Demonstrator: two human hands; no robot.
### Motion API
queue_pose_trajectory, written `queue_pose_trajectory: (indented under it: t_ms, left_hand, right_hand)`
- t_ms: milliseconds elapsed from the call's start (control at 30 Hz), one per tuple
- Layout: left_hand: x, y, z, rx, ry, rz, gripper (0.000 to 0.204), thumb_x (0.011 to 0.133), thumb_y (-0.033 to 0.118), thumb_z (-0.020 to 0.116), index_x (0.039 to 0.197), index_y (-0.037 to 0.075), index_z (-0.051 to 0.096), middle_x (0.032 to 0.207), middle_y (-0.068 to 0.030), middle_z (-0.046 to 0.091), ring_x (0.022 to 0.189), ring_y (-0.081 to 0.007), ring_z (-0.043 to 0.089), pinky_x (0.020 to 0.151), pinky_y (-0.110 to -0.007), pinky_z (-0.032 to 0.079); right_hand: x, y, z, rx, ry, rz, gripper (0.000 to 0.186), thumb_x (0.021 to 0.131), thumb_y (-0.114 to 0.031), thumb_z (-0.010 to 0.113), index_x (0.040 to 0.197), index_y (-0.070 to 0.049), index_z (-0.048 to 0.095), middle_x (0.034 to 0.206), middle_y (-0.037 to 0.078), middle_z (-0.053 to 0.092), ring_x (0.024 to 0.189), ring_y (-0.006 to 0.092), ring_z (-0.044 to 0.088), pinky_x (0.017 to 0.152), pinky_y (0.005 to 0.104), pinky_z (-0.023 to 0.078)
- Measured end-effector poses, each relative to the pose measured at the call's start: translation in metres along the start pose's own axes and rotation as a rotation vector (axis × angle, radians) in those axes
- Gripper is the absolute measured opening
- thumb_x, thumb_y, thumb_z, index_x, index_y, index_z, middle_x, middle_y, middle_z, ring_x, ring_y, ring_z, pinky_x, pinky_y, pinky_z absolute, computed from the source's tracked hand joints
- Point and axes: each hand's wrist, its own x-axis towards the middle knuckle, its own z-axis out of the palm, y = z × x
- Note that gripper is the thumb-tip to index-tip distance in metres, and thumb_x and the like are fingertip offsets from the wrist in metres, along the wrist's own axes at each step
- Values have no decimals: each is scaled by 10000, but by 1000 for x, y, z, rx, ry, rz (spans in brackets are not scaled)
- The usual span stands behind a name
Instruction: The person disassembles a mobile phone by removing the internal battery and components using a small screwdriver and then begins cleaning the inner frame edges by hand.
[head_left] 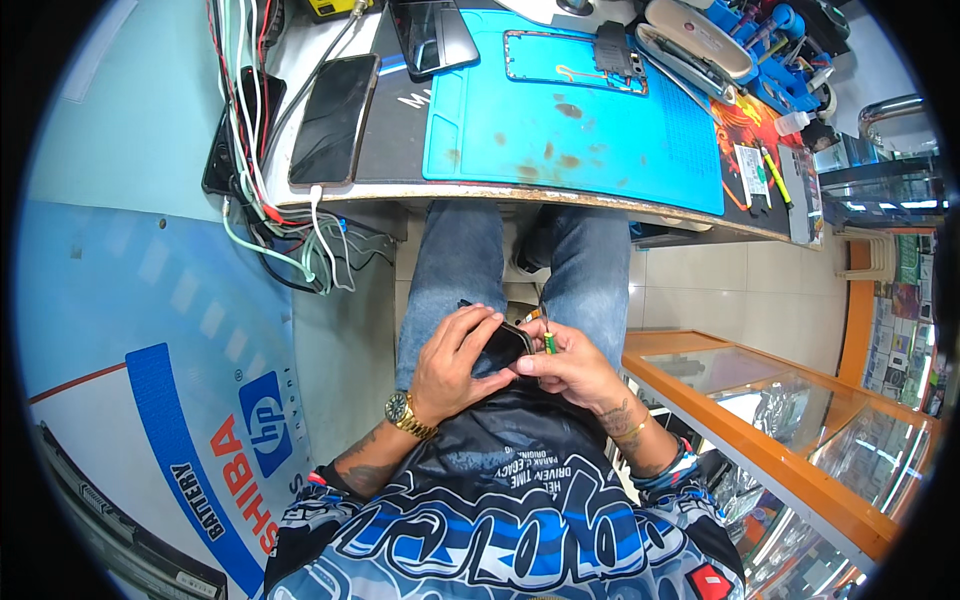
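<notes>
Over my lap, my left hand (455,360) is closed around the edges of a dark, flat phone (503,348), its black face partly covered by my fingers. My right hand (575,368) is closed at the phone's right edge, the thumb against that edge. Between its fingers sits a thin tool (549,343) with a green-and-yellow handle and a narrow dark shaft; its exact kind is too small to tell. A small orange and dark piece shows by the phone's far corner, partly hidden by the right fingers.
Ahead is a workbench with a blue repair mat (570,140), bearing an opened phone frame (530,57). Left of it lie a black phone (335,120) on a white cable and another phone (432,38). Tools and a pencil case (697,40) crowd the right. A glass display case (770,400) stands at right.
</notes>
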Motion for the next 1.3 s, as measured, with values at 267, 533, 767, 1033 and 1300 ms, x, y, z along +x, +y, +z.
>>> queue_pose_trajectory:
  t_ms: [267, 533, 767, 1033, 1300]
  left_hand:
    - [0, -10, 5, 7, 70, 80, 718, 653, 249, 973, 1223, 14, 604, 1224, -181, 677, 1146, -377, 685, 1026, -464, 557]
    - [-8, -16, 12, -16, 165, 115, 699, 647, 243, 964, 1199, 38, 587, 1092, -134, 690, 1010, -317, 706, 994, -500, 573]
    - [-16, -23, 0, -70, -47, 235, 370, 639, 81, 879, 965, 58, 706, 891, -70, 687, 824, -250, 696, 886, -422, 610]
    - [-12, -3, -12, -71, -22, 277, 201, 661, 68, 780, 857, 64, 739, 879, -53, 695, 823, -238, 693, 812, -407, 605]
    - [-2, 10, -31, 64, 5, 376, 175, 699, 116, 737, 873, 112, 756, 926, -40, 704, 887, -229, 688, 906, -465, 586]
  right_hand:
    - [6, 2, -10, 58, -43, 14, 424, 919, -98, 796, 1278, -19, 583, 916, -17, 625, 626, 0, 482, 471, 169, 308]
    - [-3, -10, -12, -174, 54, -46, 332, 936, -145, 777, 1214, -27, 640, 870, -33, 646, 633, 2, 489, 485, 177, 327]
    - [-18, -14, -13, -279, 222, -130, 267, 922, -122, 773, 1155, -26, 687, 824, -63, 608, 659, 9, 477, 575, 190, 360]
    - [-32, -5, -50, -195, 311, -213, 137, 982, -155, 709, 1068, -49, 706, 769, -78, 562, 600, 8, 409, 511, 189, 289]
    - [-50, -2, -78, 129, 270, -320, 128, 1005, -143, 674, 1039, -21, 657, 789, -31, 587, 606, 31, 488, 490, 185, 314]
